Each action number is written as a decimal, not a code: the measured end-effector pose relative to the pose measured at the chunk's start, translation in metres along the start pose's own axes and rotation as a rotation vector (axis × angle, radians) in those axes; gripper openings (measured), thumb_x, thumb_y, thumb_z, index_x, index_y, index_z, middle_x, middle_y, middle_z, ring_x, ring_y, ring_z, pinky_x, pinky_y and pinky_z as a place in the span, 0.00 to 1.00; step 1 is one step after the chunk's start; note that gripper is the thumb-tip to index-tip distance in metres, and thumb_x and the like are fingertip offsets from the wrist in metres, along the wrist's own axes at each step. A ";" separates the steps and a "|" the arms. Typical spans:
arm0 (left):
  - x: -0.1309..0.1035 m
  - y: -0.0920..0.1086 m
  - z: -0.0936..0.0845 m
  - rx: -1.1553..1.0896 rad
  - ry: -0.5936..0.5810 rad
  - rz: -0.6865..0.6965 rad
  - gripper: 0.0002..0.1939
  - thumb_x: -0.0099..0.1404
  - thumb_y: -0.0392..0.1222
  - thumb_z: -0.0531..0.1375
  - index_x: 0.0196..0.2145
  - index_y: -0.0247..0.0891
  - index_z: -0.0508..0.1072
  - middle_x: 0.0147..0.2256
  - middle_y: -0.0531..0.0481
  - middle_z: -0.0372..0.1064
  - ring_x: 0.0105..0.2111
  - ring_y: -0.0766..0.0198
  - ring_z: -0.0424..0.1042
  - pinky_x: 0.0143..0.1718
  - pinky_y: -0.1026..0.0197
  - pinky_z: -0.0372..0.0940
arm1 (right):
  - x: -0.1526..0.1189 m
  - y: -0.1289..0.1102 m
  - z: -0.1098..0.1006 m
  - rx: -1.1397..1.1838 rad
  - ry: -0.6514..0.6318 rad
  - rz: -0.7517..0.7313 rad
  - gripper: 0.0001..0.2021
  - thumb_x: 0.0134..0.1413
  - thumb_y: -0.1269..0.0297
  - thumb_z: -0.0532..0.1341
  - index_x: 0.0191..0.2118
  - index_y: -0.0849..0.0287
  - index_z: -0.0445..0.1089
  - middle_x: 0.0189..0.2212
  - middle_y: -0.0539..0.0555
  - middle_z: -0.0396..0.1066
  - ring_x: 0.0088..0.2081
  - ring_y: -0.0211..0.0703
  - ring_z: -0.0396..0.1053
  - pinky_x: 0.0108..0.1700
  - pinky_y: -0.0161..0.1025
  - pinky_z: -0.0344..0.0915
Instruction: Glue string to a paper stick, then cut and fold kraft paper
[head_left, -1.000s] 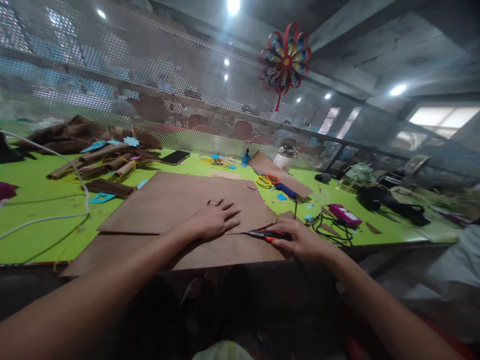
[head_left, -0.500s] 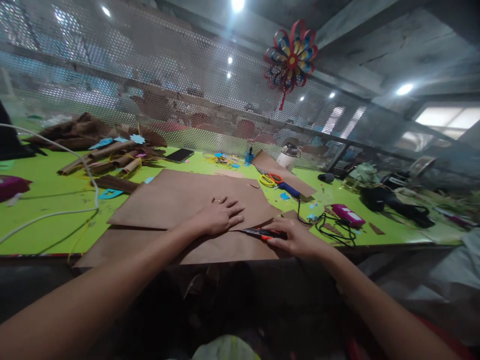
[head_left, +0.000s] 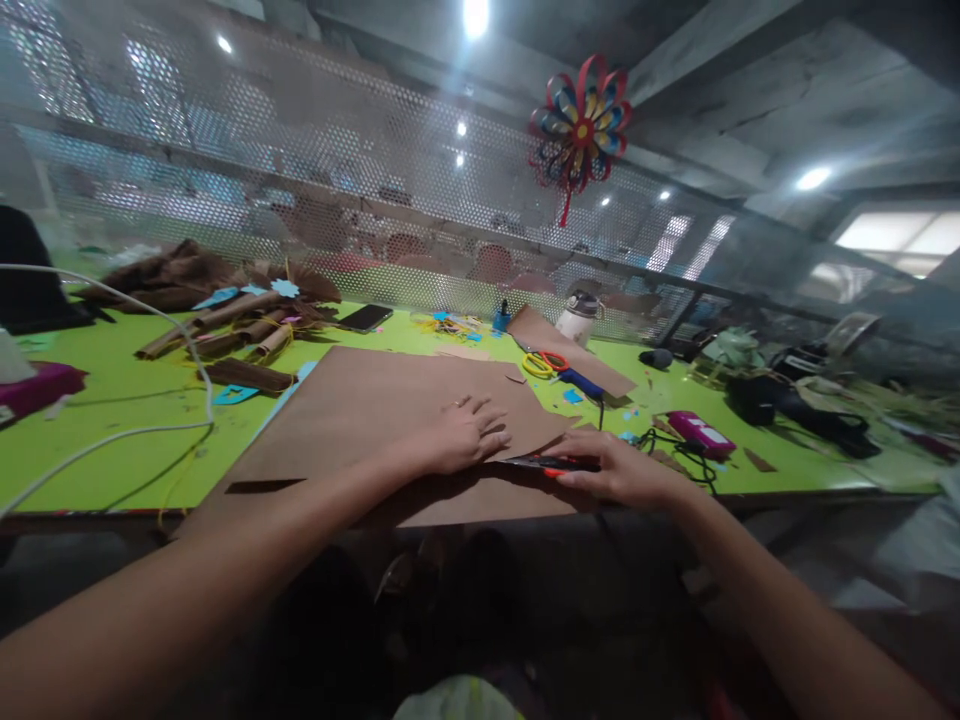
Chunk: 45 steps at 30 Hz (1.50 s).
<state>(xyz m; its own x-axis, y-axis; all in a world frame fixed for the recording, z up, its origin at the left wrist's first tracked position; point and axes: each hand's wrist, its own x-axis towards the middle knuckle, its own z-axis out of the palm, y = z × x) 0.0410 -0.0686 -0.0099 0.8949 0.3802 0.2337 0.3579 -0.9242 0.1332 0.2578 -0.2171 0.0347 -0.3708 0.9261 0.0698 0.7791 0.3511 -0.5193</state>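
A large brown paper sheet [head_left: 390, 400] lies on the green table [head_left: 787, 468] at its front edge. My left hand [head_left: 465, 436] presses flat on it, fingers spread, a ring on one finger. Just to the right, my right hand [head_left: 616, 468] is closed round scissors [head_left: 551, 463] with dark blades and red-orange handle parts. The blades point left, along a slit in the paper close to my left fingertips. A strip of the paper reaches past the table's front edge, and a dark gap shows near my left forearm.
Yellow and red scissors [head_left: 544, 364] and a blue-handled tool [head_left: 581, 381] lie behind my right hand. Brown rolls [head_left: 262, 330] and a phone [head_left: 366, 318] are at the back left. A white cable [head_left: 206, 375] curves at left; a magenta box [head_left: 701, 435] sits at right.
Both hands and the scissors have shifted slightly right in the view. The paper has shifted too, and the long gap at its left is now a short one.
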 end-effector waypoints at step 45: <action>-0.060 -0.030 -0.007 0.108 0.061 0.158 0.22 0.73 0.47 0.44 0.54 0.37 0.70 0.51 0.42 0.69 0.49 0.57 0.65 0.52 0.52 0.55 | -0.027 -0.011 0.028 -0.078 0.052 0.031 0.15 0.64 0.59 0.54 0.52 0.56 0.71 0.39 0.57 0.69 0.41 0.44 0.66 0.45 0.39 0.63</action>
<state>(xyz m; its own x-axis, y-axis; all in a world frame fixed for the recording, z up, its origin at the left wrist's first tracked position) -0.0250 -0.0628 -0.0215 0.9255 0.2282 0.3024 0.2433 -0.9699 -0.0129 0.2451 -0.2497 0.0144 -0.3211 0.9417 0.1001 0.8272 0.3303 -0.4545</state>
